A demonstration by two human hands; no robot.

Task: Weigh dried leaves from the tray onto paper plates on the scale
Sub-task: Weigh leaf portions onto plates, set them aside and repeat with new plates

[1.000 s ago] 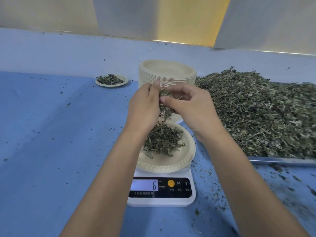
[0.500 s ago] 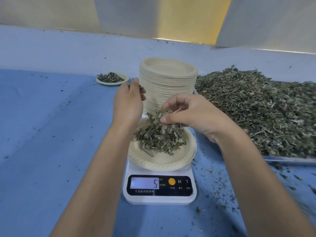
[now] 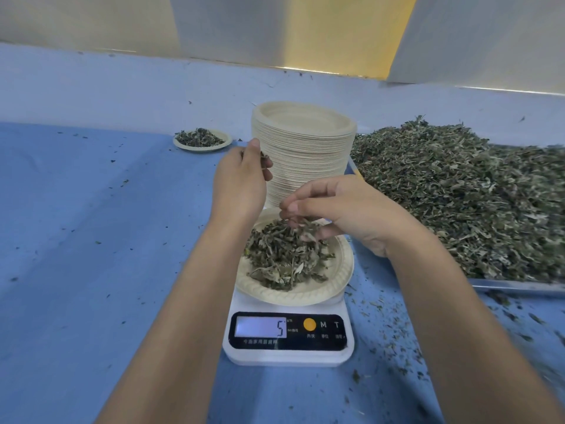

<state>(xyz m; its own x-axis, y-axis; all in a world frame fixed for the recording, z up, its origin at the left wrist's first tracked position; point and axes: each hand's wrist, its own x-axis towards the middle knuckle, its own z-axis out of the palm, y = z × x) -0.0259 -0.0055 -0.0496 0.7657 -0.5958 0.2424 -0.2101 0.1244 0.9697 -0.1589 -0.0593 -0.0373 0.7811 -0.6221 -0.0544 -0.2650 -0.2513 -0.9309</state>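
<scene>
Holding dried leaves: plate on scale, tray

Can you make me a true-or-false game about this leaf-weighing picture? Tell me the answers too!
1. The scale shows 5 on its display. True.
2. The plate on the scale is empty. False: dried leaves are heaped on it.
3. The stack of plates stands behind the scale. True.
4. The tray of leaves is on the person's left. False: it is on their right.
5. The left hand holds nothing. False: it pinches a few leaves.
</scene>
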